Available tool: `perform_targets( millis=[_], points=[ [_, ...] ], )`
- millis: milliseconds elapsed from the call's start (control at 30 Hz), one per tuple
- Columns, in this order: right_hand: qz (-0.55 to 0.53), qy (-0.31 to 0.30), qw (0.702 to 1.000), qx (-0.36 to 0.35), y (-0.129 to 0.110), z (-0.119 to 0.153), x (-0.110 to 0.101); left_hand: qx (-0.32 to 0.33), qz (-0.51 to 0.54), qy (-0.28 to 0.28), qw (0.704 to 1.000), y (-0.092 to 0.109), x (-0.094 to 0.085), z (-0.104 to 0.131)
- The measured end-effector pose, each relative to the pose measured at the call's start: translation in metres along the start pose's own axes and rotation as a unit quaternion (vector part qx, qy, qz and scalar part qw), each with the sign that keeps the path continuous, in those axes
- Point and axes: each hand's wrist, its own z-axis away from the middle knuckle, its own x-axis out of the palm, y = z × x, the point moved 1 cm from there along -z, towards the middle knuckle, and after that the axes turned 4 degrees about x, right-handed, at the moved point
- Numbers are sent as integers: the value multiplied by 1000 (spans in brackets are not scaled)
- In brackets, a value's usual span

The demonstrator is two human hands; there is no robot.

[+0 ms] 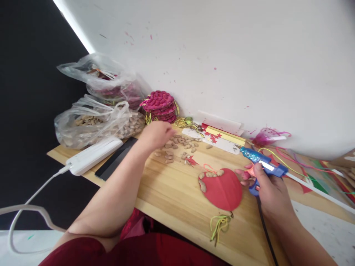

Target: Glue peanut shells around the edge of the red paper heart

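My right hand (270, 188) grips a blue hot glue gun (256, 160) with an orange trigger; its nozzle points left and a white glue stick juts from the rear. My left hand (158, 136) reaches over loose peanuts (184, 140), fingers curled together and fingertips mostly hidden. Between the hands lies a round red card (226, 192), several peanuts (203, 186) along its upper left edge. An orange loop (209, 168) sits at its top, and a yellow-green tassel (220, 225) hangs off its lower edge onto the table.
Behind the left hand stand a stack of magenta peanut discs (161, 105) and a plastic bag of peanuts (102, 120). A white power strip (93, 155) and a dark tablet (116, 159) lie left. Red star cutouts (215, 137) lie near the wall. The gun's black cord (266, 229) runs down.
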Motion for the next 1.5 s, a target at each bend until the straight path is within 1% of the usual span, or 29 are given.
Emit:
perform_targets(
  millis=[33,100,167,233,333,400,467,533,667,733,767,867,933,1000,1067,1133,1267,1367,1433,1500],
  points=[
    [-4,-5,1000,1,0,0,1,-32,-23,34,999,-14,-1,-5],
    [-14,-15,1000,1,0,-1,1,-82,-62,60,993,-37,2,-11],
    [-19,-27,999,2,1,-2,1,-104,-97,44,989,-50,7,-13],
    [-15,-35,999,6,2,-3,0,-113,-113,28,987,-54,11,-13],
    [3,-32,999,8,4,-4,-3,-99,-97,38,990,-48,15,-14],
    [5,-30,1000,6,5,-4,-4,-66,-58,41,995,-40,16,-15],
    [-2,-32,999,1,4,-3,-4,-25,-12,26,999,-32,20,-17],
    [-9,-30,999,-6,4,-4,-3,12,9,12,1000,-26,26,-19],
    [-15,-15,1000,-4,3,-4,0,80,-16,20,996,-18,37,-21],
    [-20,-11,1000,1,4,-4,1,98,-30,14,995,-16,40,-22],
    [-17,-8,1000,2,3,-4,1,100,-35,7,994,-15,41,-22],
    [-12,-35,999,-5,3,-4,2,81,-47,14,996,-12,43,-21],
    [-12,-51,999,-2,3,-4,2,82,-30,36,996,-9,44,-19],
    [-11,-58,998,2,3,-4,1,89,-9,47,995,-6,43,-16],
    [-10,-63,998,3,3,-3,1,104,5,39,994,-3,43,-13],
    [-12,-68,998,1,2,-3,1,100,7,33,994,-1,41,-12],
    [-13,-73,997,-8,1,-1,2,50,-5,30,998,0,35,-10],
    [-11,-71,997,-6,-1,0,3,36,-20,27,999,0,31,-11],
    [-7,-67,998,1,-3,1,3,16,-37,26,999,-3,29,-12],
    [2,-61,998,8,-5,1,3,-18,-49,30,998,-7,27,-14]
  ],
)
